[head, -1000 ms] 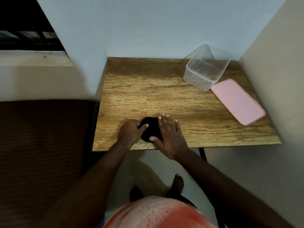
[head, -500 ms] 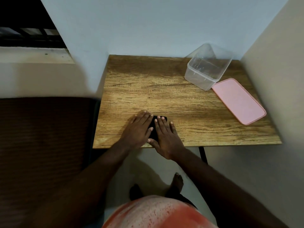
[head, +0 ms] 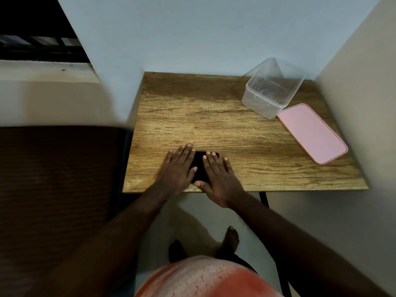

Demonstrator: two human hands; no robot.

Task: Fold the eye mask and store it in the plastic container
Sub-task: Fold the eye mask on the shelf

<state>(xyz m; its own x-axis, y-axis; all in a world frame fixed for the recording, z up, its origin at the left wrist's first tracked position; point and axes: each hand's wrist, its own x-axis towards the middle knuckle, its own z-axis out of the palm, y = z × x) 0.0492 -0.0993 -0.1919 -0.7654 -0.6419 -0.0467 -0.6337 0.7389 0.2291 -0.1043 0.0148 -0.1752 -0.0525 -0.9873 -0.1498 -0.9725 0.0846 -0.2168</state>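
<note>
Your left hand (head: 179,170) lay flat on the left part of the black fabric eye mask (head: 200,166), which was folded into a compact dark pad. Your right hand (head: 218,179) lay flat on its right part, so only a dark strip of mask showed between the two. The left fingers (head: 182,155) were straight and close together, with the thumb reaching across the mask. The right fingers (head: 211,162) were straight and slightly fanned, the thumb angled back toward you. The mask sat under and between your fingers on the rectangular wood-grain table (head: 214,116), just inside its near edge. Your right thumb tip lay almost on that edge, and both wrists hung out past it. Ahead of your fingertips a wide stretch of tabletop ran to the far edge, which met a pale blue wall (head: 192,35). Well ahead and to the right of your right fingers stood the clear rectangular plastic container (head: 272,88), open-topped, near the far right corner. The flat pink rectangular lid (head: 312,132) lay just beside it, nearer you. Whether the two touched, you could not tell; the lid's outer corner came close to the table's right edge, where a beige wall (head: 364,103) rose. Left of your left fingers a short strip of wood ended at the table's left edge, with a dark brown ribbed surface (head: 60,189) alongside.
</note>
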